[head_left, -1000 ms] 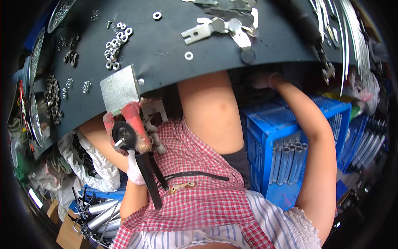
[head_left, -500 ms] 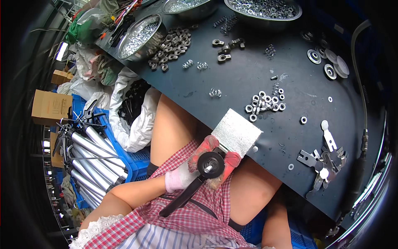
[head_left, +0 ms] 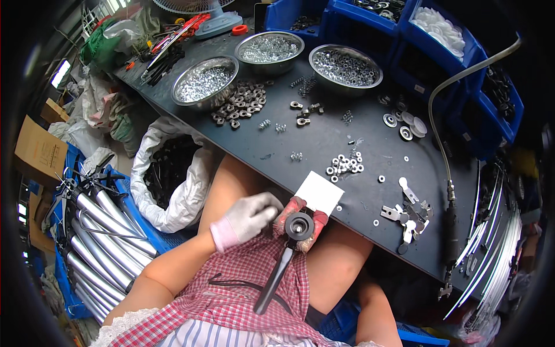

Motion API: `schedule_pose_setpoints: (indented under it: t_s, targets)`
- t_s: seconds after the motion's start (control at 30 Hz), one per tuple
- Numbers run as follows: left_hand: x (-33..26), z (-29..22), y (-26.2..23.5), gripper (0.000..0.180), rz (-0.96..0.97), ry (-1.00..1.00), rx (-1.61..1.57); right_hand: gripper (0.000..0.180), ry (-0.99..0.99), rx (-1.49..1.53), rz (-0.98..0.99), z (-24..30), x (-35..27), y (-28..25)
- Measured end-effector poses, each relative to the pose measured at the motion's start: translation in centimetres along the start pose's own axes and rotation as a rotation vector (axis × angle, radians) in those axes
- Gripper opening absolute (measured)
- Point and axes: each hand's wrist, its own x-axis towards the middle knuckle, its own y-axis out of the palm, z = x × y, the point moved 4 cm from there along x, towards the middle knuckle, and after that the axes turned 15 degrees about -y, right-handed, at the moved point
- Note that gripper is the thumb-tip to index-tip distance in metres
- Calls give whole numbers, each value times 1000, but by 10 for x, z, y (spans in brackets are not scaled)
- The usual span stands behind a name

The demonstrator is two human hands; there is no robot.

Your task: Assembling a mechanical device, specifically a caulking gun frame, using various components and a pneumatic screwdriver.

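Observation:
My left hand [head_left: 245, 220], in a pale glove with a pink cuff, is curled just left of a black round cap [head_left: 299, 226]. Its fingers are bent together; whether something small is in them I cannot make out. The cap has a bright metal centre, and a black lever [head_left: 270, 284] slants down from it over the checked apron. Red, worn padding [head_left: 318, 224] flanks the cap, below a white square plate [head_left: 319, 192] at the table edge. My right forearm [head_left: 374, 315] reaches beneath the table, so that hand is hidden.
Three metal bowls [head_left: 346, 85] of small parts stand on the dark table [head_left: 272, 165]. Nuts [head_left: 345, 166], springs [head_left: 296, 156], discs [head_left: 406, 133] and flat metal plates [head_left: 411, 217] lie there. Blue bins [head_left: 361, 34] line the back. A crate of silver tubes [head_left: 95, 231] sits left; a hose [head_left: 445, 115] hangs right.
My left hand has drawn back left from behind the black cap, its fingers now curled. The lever has swung to a steeper angle. The view has shifted, showing more of the table's far side.

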Motion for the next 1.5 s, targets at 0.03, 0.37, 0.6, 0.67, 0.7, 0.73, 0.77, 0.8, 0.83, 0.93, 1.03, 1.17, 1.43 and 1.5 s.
schedule_pose_setpoints:
  t_s: [0.03, 0.37, 0.6, 0.67, 0.7, 0.73, 0.77, 0.8, 0.83, 0.93, 1.03, 1.17, 1.43, 1.5]
  targets:
    - [6, -13, -15, 25, 37, -66, -196, 33, 20, 25, 18, 28, -29, 16]
    - [179, -141, -102, 37, -591, 437, 613, 36, -17, 381, 200, 68, -38, -19]
    - [264, -139, -100, 32, -624, 285, 1021, 38, 140, 453, 420, -35, 16, -19]
    - [253, -129, -112, 35, -659, 302, 1027, 38, 213, 468, 491, -35, -22, 6]
    - [249, -135, -107, 35, -601, 272, 1088, 39, 274, 482, 547, -56, -56, 31]
    - [248, -136, -100, 34, -580, 282, 1047, 39, 337, 494, 605, -57, -118, 63]
    - [242, -132, -106, 34, -589, 259, 1008, 39, 366, 485, 648, -55, -162, 84]
    - [246, -135, -97, 33, -584, 307, 988, 40, 416, 487, 686, -54, -191, 96]
    - [247, -122, -103, 31, -610, 304, 976, 40, 408, 460, 690, -65, -193, 70]
    - [260, -131, -108, 27, -510, 319, 882, 37, 528, 647, 613, -71, -228, -51]
    - [256, -130, -110, 28, -431, 277, 833, 36, 776, 665, 430, -60, -260, -155]
    - [248, -122, -132, 41, -469, 246, 798, 25, 977, 665, -144, -18, -274, -256]
    - [35, -81, -20, 36, 229, 534, -380, 58, 301, 2175, -1245, 83, -137, -304]
    - [5, -61, 4, 35, 226, 583, -198, 56, 74, 2272, -1267, 82, -103, -316]
